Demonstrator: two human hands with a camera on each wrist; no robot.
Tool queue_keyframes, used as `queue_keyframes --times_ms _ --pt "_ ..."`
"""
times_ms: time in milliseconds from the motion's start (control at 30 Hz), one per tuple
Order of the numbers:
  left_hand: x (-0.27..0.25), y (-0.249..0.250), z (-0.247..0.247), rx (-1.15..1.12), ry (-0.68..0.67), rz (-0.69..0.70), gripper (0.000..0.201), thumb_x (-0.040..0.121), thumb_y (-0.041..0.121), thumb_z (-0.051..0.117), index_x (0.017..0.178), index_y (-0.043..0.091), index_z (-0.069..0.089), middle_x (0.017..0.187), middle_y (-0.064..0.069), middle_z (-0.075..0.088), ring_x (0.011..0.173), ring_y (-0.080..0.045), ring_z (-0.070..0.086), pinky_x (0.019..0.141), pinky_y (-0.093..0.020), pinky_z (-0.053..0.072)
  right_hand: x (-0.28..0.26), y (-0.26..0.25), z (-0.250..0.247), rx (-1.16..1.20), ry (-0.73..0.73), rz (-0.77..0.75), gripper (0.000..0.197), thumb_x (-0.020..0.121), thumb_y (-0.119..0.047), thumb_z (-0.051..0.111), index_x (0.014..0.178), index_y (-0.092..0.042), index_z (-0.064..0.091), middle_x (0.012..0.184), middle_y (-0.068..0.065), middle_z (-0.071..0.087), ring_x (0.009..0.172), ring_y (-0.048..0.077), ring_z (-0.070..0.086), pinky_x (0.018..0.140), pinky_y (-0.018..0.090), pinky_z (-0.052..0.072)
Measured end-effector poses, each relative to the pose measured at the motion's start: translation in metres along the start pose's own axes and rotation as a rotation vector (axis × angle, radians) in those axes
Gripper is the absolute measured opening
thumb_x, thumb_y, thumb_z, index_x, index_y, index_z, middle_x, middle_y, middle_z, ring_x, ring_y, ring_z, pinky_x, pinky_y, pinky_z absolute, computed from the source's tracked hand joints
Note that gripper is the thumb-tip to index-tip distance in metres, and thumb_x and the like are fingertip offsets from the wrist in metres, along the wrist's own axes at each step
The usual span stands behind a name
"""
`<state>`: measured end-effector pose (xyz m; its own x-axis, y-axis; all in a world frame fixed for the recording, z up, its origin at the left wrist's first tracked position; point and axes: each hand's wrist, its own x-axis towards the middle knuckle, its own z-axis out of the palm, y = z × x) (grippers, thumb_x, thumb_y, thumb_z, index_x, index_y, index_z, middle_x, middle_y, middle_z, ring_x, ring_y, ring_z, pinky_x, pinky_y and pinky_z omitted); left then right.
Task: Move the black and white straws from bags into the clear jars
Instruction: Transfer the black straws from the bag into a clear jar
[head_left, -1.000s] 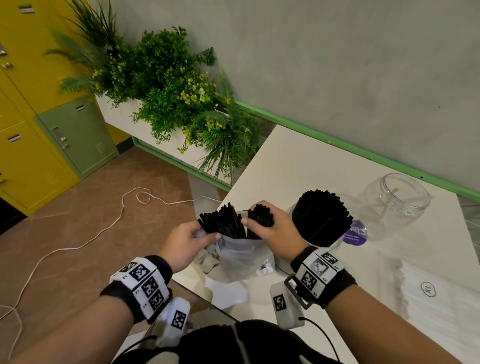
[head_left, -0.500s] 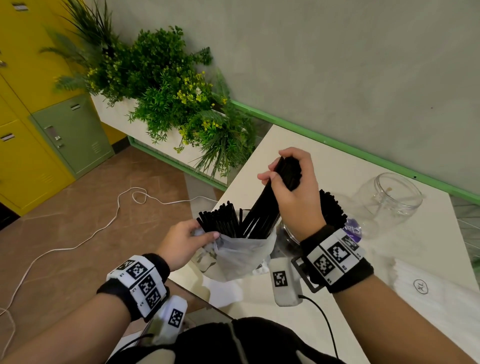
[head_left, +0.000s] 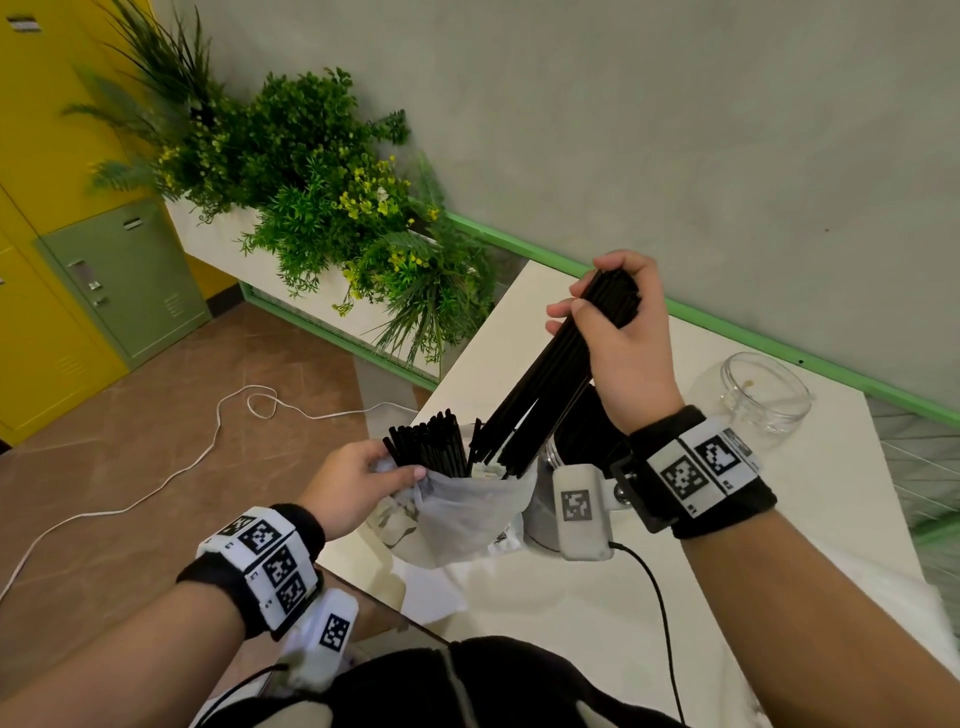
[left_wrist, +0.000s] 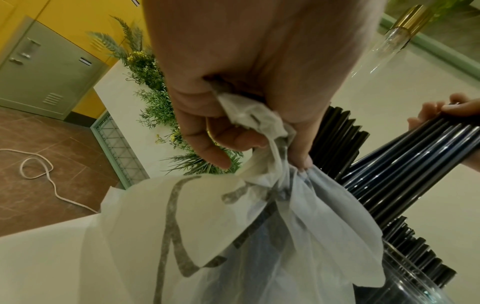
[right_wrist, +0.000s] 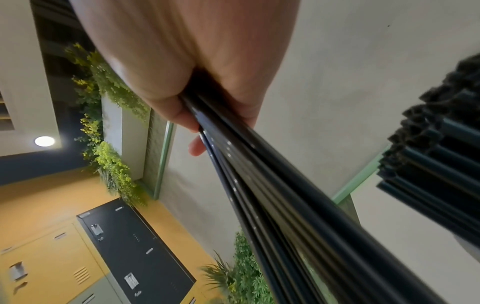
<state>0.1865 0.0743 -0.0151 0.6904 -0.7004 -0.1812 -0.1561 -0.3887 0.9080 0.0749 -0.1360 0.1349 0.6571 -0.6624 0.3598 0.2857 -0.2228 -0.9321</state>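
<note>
My left hand (head_left: 387, 470) (left_wrist: 249, 144) pinches the rim of a thin white plastic bag (head_left: 467, 514) (left_wrist: 233, 226) standing at the table's near left corner. Black straws (head_left: 428, 449) stick up out of the bag. My right hand (head_left: 597, 312) (right_wrist: 197, 115) grips a bundle of black straws (head_left: 540, 389) (right_wrist: 272, 185) (left_wrist: 415, 162), raised and tilted, its lower ends still at the bag's mouth. A clear jar packed with black straws (head_left: 584, 436) (right_wrist: 439, 168) stands just behind the bag, partly hidden by my right wrist. An empty clear jar (head_left: 763, 395) lies further right.
The white table (head_left: 519, 332) ends just left of the bag, with tiled floor and a white cable (head_left: 249, 410) below. A planter of green plants (head_left: 332, 208) stands beyond the table's left edge. Yellow and green lockers (head_left: 119, 280) line the far left.
My right hand closed on a bundle of black straws in the bag and lifted it up and to the right, almost out. My left hand kept hold of the bag's rim.
</note>
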Motion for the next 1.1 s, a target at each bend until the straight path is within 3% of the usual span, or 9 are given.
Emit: queue_keyframes --times_ms 133,300,600,700,800,900,967,1033,1100 --pt "-0.001 0.004 0.001 0.019 0.004 0.015 0.015 0.082 0.029 0.072 0.095 0.034 0.069 0.094 0.017 0.071 0.087 0.006 0.064 0.073 -0.014 0.047 0.003 -0.013 -0.010 -0.004 0.033 -0.060 0.036 0.087 0.013 0.048 0.103 -0.020 0.047 0.092 0.007 0.052 0.080 0.025 0.063 0.079 0.045 0.057" --pt "-0.002 0.013 0.001 0.071 0.042 0.031 0.014 0.083 0.027 0.071 0.077 0.035 0.062 0.074 0.021 0.063 0.069 0.008 0.057 0.053 -0.005 0.038 0.006 -0.033 -0.039 0.029 0.199 -0.124 0.035 0.088 0.013 0.043 0.104 -0.019 0.043 0.094 0.005 0.050 0.081 0.022 0.064 0.077 0.042 0.057" --pt "0.000 0.017 0.003 0.082 0.033 0.039 0.016 0.083 0.027 0.071 0.077 0.039 0.061 0.067 0.028 0.064 0.073 0.010 0.057 0.057 -0.007 0.038 -0.005 -0.033 -0.072 0.041 0.340 -0.159 0.036 0.088 0.013 0.040 0.103 -0.020 0.041 0.096 0.007 0.047 0.078 0.021 0.061 0.078 0.043 0.056" --pt "-0.002 0.018 0.003 0.067 0.029 0.026 0.013 0.083 0.027 0.071 0.079 0.036 0.063 0.074 0.023 0.064 0.071 0.010 0.058 0.055 -0.005 0.039 -0.006 -0.026 -0.077 -0.084 0.344 -0.145 0.039 0.087 0.013 0.039 0.103 -0.023 0.042 0.095 0.004 0.047 0.077 0.019 0.060 0.078 0.041 0.057" --pt "-0.003 0.020 0.003 0.043 0.029 0.005 0.008 0.083 0.027 0.071 0.083 0.032 0.065 0.079 0.022 0.066 0.074 0.008 0.060 0.060 -0.012 0.042 -0.009 -0.011 -0.078 -0.186 0.373 -0.088 0.042 0.087 0.014 0.038 0.102 -0.025 0.041 0.094 0.000 0.047 0.076 0.016 0.061 0.080 0.046 0.057" --pt "-0.006 0.023 0.003 0.046 0.040 0.010 0.016 0.083 0.025 0.071 0.072 0.031 0.061 0.055 0.025 0.060 0.059 0.010 0.055 0.054 -0.010 0.038 -0.013 -0.004 -0.076 -0.174 0.399 -0.083 0.043 0.087 0.015 0.037 0.100 -0.026 0.042 0.093 -0.001 0.046 0.077 0.017 0.060 0.081 0.046 0.056" --pt "-0.008 0.025 0.004 0.039 0.054 0.007 0.011 0.083 0.021 0.070 0.075 0.020 0.064 0.050 0.021 0.058 0.048 0.012 0.050 0.051 -0.013 0.038 -0.016 -0.006 -0.072 -0.187 0.374 -0.147 0.044 0.086 0.015 0.037 0.100 -0.027 0.042 0.093 -0.002 0.047 0.079 0.018 0.060 0.082 0.042 0.056" --pt "-0.009 0.025 0.005 0.042 0.077 0.012 0.021 0.084 0.017 0.070 0.086 -0.003 0.064 0.059 0.023 0.058 0.042 0.010 0.045 0.050 -0.016 0.039 -0.018 -0.006 -0.066 -0.210 0.353 -0.218 0.044 0.085 0.014 0.037 0.101 -0.027 0.042 0.092 -0.002 0.047 0.081 0.019 0.060 0.082 0.040 0.056" --pt "-0.008 0.023 0.005 0.054 0.071 0.020 0.022 0.085 0.018 0.070 0.092 -0.003 0.066 0.064 0.018 0.062 0.047 0.011 0.047 0.052 -0.014 0.039 -0.021 0.001 -0.062 -0.243 0.349 -0.253 0.042 0.084 0.011 0.038 0.101 -0.027 0.042 0.093 0.001 0.047 0.081 0.019 0.059 0.083 0.042 0.056"
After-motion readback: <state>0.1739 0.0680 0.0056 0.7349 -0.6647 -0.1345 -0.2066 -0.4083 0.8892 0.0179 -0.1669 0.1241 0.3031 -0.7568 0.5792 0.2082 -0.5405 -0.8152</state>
